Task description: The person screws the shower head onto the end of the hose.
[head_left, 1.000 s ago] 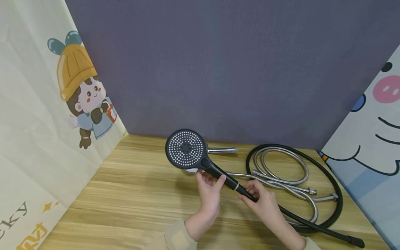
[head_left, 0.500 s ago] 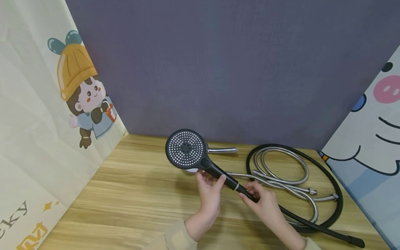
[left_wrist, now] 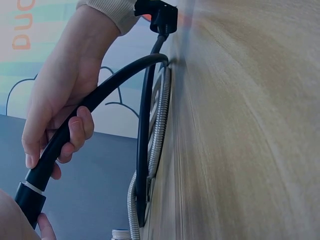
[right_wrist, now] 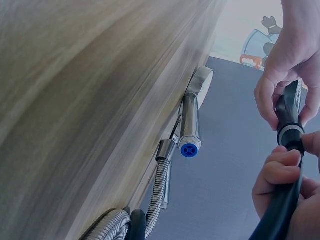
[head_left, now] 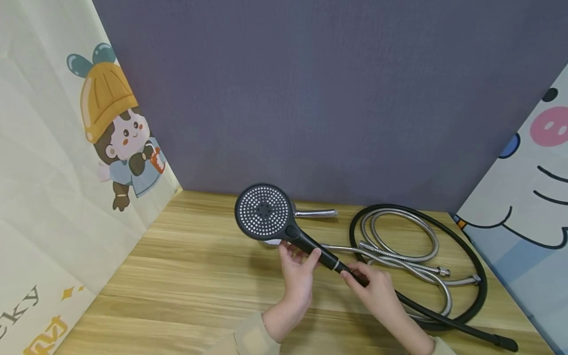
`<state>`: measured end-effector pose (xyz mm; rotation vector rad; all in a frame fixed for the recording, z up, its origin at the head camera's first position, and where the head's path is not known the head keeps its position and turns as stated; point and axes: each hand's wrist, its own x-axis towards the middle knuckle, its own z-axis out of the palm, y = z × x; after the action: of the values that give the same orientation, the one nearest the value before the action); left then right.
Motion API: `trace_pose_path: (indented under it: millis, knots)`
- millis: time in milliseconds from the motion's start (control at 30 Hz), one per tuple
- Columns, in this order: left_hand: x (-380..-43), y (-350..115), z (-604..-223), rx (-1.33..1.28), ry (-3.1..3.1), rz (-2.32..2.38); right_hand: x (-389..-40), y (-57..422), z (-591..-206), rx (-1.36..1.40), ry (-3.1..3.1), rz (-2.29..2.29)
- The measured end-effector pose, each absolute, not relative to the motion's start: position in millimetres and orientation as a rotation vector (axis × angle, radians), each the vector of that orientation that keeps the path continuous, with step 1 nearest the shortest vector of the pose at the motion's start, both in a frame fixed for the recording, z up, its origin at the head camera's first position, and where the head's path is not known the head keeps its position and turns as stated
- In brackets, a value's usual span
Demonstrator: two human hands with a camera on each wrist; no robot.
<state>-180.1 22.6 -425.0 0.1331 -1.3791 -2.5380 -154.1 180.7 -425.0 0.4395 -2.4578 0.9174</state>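
Note:
A black shower head [head_left: 264, 212] with a round nozzle face is held up off the table, its handle slanting down to the right. My left hand [head_left: 296, 278] grips the handle, thumb on top. Just below the pale ring at the handle's end, my right hand [head_left: 373, 286] pinches the end of a black shower hose [left_wrist: 122, 75]. Handle and hose end meet in line at that ring; whether the thread is engaged cannot be told. From the right hand the hose arcs down to the table in the left wrist view.
Coiled silver metal hoses [head_left: 426, 259] lie on the wooden table [head_left: 177, 276] at the right, inside the black hose's loop. A black hose connector [head_left: 506, 342] lies near the front right. Behind the black head is a chrome shower head [right_wrist: 190, 117], partly hidden in the head view.
My right thumb and fingers have shifted slightly at the hose end, with the index finger now lying flatter. My left hand and the shower head stay in place.

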Motion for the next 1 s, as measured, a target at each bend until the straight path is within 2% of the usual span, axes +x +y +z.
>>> trace_pose_path:
  millis: [1000]
  knots:
    - [-179.9,21.4,-424.2,0.147,-1.387,-2.546,-155.8,182.5,-428.8,0.511,-2.392,0.908]
